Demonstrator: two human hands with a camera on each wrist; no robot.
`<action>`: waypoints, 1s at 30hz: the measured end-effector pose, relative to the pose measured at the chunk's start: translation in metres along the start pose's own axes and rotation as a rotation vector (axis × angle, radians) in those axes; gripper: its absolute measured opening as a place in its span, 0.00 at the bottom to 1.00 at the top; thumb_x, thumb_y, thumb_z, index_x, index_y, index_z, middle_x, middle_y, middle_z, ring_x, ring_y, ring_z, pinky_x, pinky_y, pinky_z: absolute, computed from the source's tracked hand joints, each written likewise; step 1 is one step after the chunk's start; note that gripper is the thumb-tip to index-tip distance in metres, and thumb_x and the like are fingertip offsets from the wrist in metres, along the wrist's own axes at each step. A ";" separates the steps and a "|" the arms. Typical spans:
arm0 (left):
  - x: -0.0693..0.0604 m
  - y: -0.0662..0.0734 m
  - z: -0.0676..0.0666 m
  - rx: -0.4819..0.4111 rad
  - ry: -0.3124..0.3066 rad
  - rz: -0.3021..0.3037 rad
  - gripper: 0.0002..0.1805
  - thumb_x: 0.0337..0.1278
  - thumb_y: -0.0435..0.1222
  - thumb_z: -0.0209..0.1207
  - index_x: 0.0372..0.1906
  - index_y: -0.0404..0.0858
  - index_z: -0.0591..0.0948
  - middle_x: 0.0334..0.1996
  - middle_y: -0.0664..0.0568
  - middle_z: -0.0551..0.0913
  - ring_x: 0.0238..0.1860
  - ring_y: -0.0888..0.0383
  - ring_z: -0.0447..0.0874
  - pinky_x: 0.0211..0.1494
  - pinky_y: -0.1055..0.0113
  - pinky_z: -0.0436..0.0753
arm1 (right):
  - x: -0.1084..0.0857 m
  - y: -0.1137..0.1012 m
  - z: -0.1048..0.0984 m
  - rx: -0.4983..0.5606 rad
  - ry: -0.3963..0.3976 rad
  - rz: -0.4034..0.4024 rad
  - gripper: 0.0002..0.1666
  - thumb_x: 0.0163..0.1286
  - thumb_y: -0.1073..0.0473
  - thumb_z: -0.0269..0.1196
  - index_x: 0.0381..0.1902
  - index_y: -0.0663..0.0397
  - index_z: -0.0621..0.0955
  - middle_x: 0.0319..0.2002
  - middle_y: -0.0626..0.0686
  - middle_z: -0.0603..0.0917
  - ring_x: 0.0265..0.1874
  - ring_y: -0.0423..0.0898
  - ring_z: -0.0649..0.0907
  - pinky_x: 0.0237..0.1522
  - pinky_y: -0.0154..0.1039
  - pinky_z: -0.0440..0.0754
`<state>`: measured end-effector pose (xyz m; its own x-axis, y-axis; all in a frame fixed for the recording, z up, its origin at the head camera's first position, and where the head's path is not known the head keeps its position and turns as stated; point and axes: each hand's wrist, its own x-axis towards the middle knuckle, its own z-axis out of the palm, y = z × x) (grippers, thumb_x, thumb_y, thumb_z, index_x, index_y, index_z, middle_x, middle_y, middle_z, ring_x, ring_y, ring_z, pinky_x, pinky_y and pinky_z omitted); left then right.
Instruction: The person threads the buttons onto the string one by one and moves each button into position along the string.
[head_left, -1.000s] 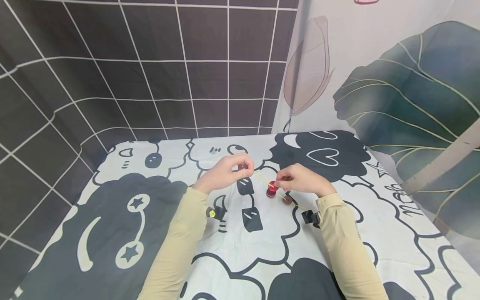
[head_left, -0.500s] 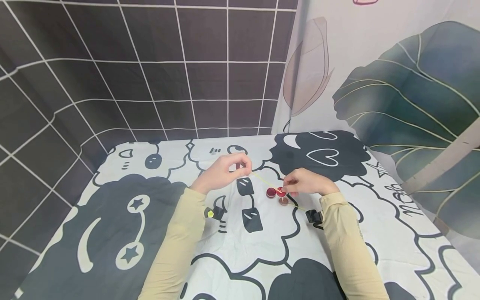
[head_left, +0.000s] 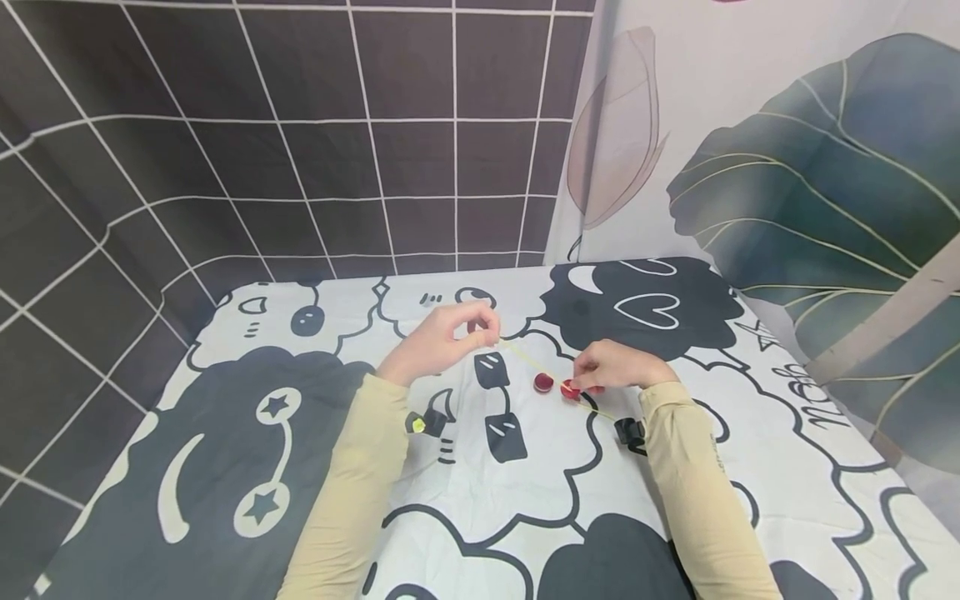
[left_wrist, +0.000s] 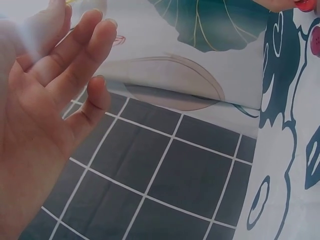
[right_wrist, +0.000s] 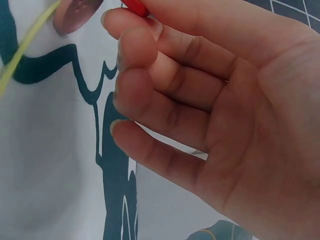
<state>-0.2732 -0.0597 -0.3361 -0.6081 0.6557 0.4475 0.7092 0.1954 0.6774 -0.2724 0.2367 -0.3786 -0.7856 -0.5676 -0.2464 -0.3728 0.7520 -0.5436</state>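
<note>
Left grip (head_left: 437, 340) pinches one yellow cord (right_wrist: 29, 34); right grip (head_left: 617, 365), one red button (head_left: 569, 390).

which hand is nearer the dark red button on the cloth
Right. The right hand, pinching a bright red button, is just right of the dark red button; the left hand is farther off, to its upper left in the head view.

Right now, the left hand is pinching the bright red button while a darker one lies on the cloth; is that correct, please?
Not quite: the head view shows the right hand, not the left hand, pinching the bright red button; the darker button does lie on the cloth.
</note>
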 end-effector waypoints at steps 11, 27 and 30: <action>-0.001 0.003 -0.006 0.029 0.017 0.014 0.03 0.60 0.29 0.60 0.33 0.38 0.78 0.33 0.50 0.81 0.39 0.60 0.77 0.48 0.69 0.76 | -0.003 0.008 0.000 -0.043 -0.017 0.018 0.10 0.60 0.60 0.62 0.21 0.57 0.80 0.14 0.43 0.73 0.18 0.38 0.69 0.23 0.30 0.61; -0.003 0.002 -0.007 0.037 0.022 0.007 0.03 0.59 0.29 0.61 0.32 0.37 0.78 0.32 0.49 0.82 0.38 0.60 0.76 0.47 0.69 0.75 | -0.007 0.015 -0.002 -0.049 -0.042 0.113 0.12 0.59 0.57 0.63 0.20 0.57 0.80 0.15 0.43 0.73 0.19 0.38 0.71 0.27 0.32 0.66; -0.003 0.002 -0.007 0.042 0.019 0.008 0.03 0.60 0.29 0.60 0.33 0.37 0.78 0.32 0.49 0.82 0.38 0.60 0.76 0.47 0.69 0.75 | -0.008 0.015 -0.003 -0.035 -0.027 0.108 0.13 0.61 0.57 0.63 0.20 0.59 0.79 0.14 0.44 0.72 0.19 0.39 0.71 0.27 0.32 0.66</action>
<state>-0.2727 -0.0660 -0.3322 -0.6087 0.6434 0.4643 0.7283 0.2211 0.6486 -0.2736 0.2536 -0.3821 -0.8085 -0.4913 -0.3240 -0.3044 0.8203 -0.4842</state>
